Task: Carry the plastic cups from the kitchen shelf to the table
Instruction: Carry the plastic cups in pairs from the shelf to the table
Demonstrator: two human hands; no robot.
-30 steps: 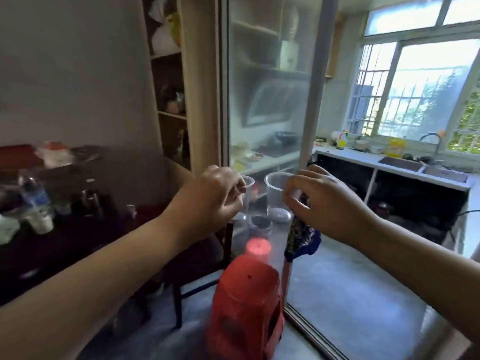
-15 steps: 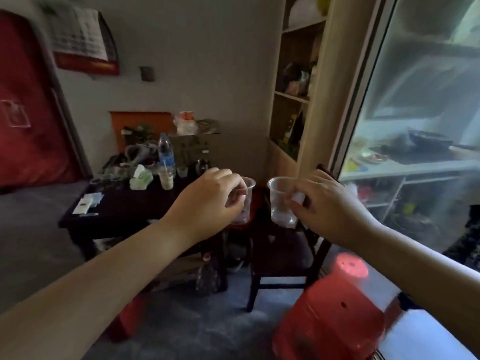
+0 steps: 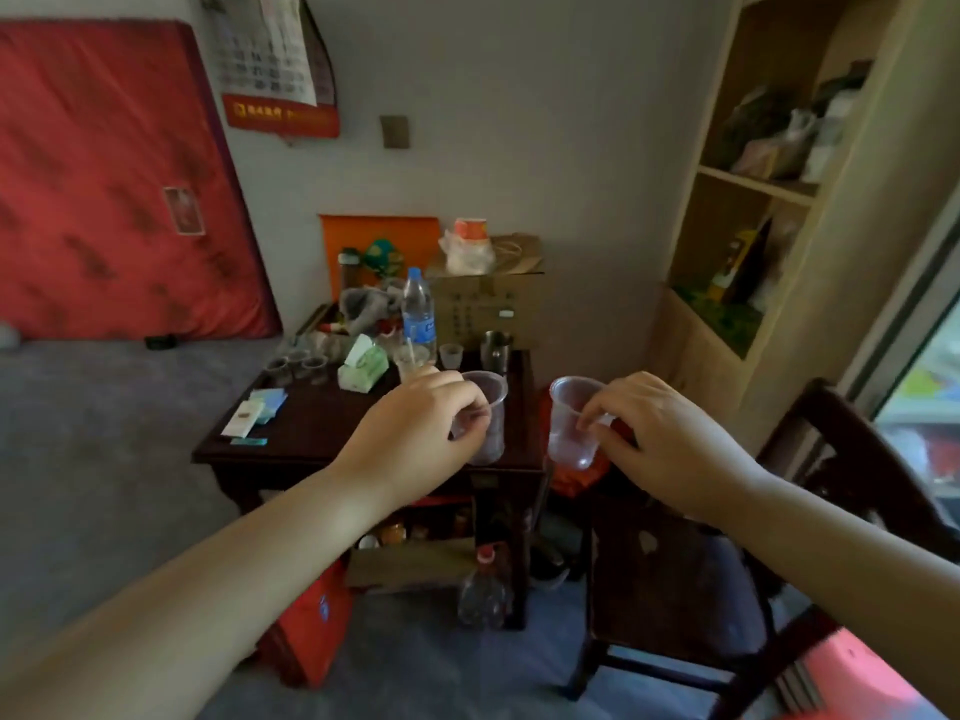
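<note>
At the upper left of the frame a red mattress [image 3: 109, 184] is seen leaning against the wall, with a wall calendar [image 3: 275, 65] hung just to its right. In the middle of the frame a dark wooden table [image 3: 311, 433] is set against the wall, and its far part is crowded: a row of small clear cups [image 3: 296, 363] at the left edge, a green tissue pack [image 3: 362, 363], a water bottle [image 3: 418, 309] standing upright, and a cardboard box [image 3: 488, 304] behind them.

The left hand [image 3: 415, 439] is held in front of the table's near right part, slightly left of centre. Its fingers are pinched on the wall of a clear plastic cup [image 3: 488, 423], which is kept upright, mouth up, in the air above the tabletop. Whether the cup's base touches the table cannot be told.

Just right of centre, the right hand [image 3: 670, 444] is closed on a second clear plastic cup [image 3: 571, 423], gripped at its side near the rim by thumb and fingers. This cup is tilted slightly and hangs beyond the table's right edge, apart from the first cup.

At the lower right a dark wooden chair [image 3: 675, 589] is seen below the right forearm. At the upper right, a wooden shelf unit [image 3: 753, 184] with cluttered compartments is set against the wall.
</note>
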